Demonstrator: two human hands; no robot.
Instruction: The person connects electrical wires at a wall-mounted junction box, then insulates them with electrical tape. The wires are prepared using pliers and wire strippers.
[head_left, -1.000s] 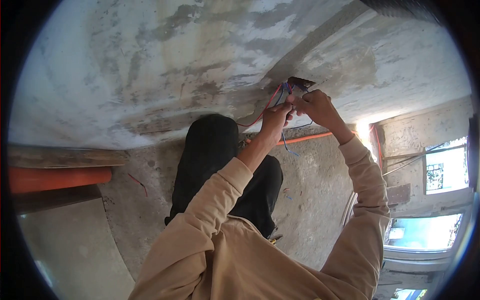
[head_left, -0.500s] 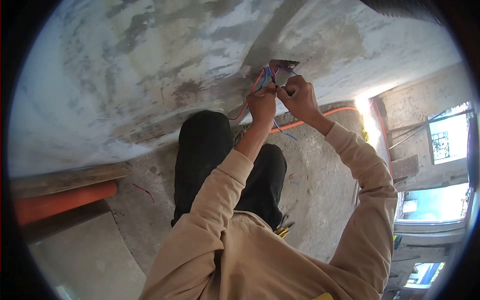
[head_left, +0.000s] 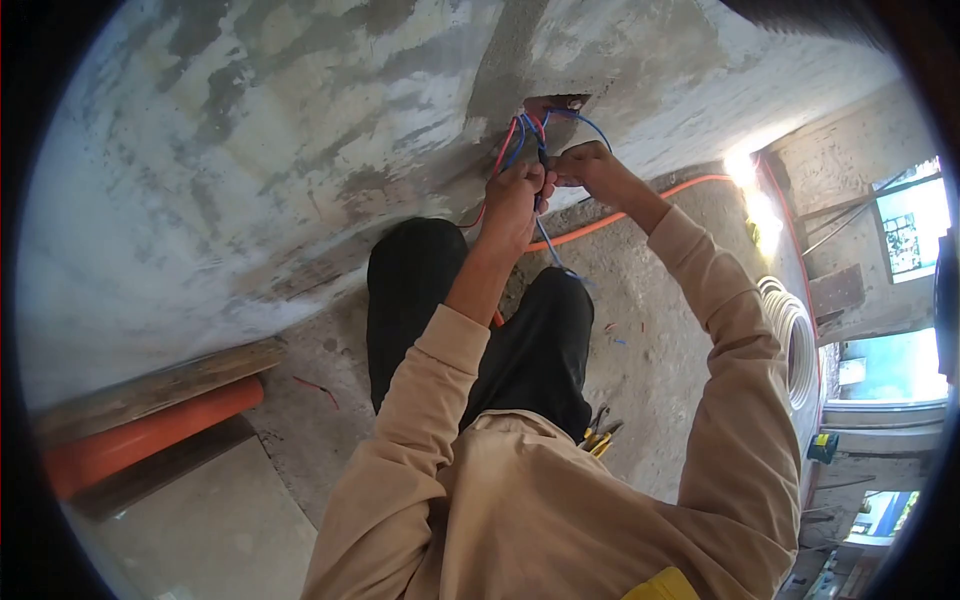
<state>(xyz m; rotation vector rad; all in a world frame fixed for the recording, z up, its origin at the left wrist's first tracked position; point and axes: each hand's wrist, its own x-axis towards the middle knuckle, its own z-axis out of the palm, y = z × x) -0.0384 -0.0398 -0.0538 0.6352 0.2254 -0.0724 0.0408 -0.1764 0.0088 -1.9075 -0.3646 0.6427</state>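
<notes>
Red and blue wires [head_left: 508,145] come out of a rectangular box opening [head_left: 560,103] in the plastered wall. My left hand [head_left: 516,200] is closed on the wire bundle just below the opening. Close against it on the right, my right hand [head_left: 590,168] pinches at the same bundle, where a dark wrapped part shows between the fingers. What exactly the right fingertips hold is too small to tell. One blue wire [head_left: 590,124] arches from the box toward my right hand, and a blue end [head_left: 556,256] hangs below my left hand.
An orange conduit [head_left: 640,213] runs along the wall's foot. On the left lie an orange pipe [head_left: 160,430] and a wooden board [head_left: 160,385]. Yellow-handled tools [head_left: 599,440] are beside my leg. A white coil [head_left: 790,340] and a green container [head_left: 823,447] stand at the right.
My right hand has tilted lower, its fingers now pointing left at the bundle. A blue wire arch shows more fully beside it. The view has shifted, bringing the white coil into sight.
</notes>
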